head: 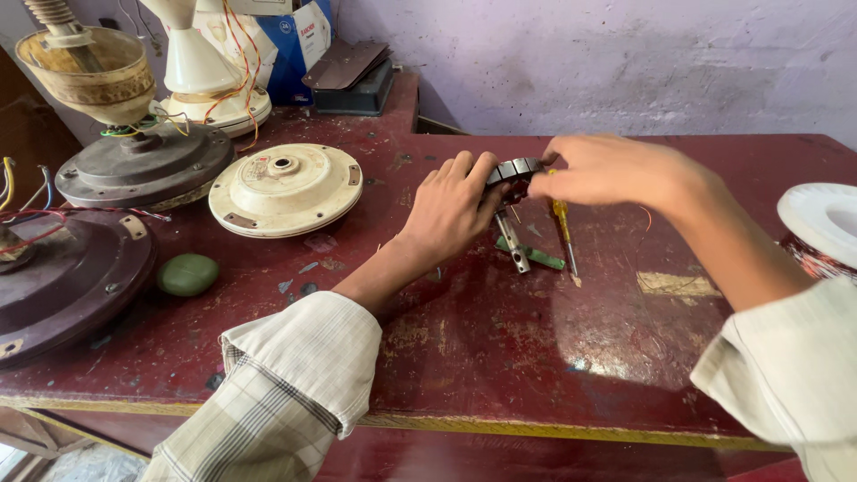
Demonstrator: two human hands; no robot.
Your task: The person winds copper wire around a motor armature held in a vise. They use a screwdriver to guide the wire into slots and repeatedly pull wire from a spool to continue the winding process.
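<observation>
A scuffed maroon worktop (500,357) meets a lilac wall (625,62); both hands (455,210) (607,170) pinch a dark slotted ring (516,170) mid-surface, its near edge bare.

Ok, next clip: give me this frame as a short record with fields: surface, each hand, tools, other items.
surface: worn dark red table
left hand: left hand grips the near side of a dark slotted metal ring
right hand: right hand holds the same ring from the far side
tools: yellow-handled screwdriver and a metal rod lie under the hands
other items: cream round fan cover, green oval lump, dark fan housing, white spool at the right edge
</observation>
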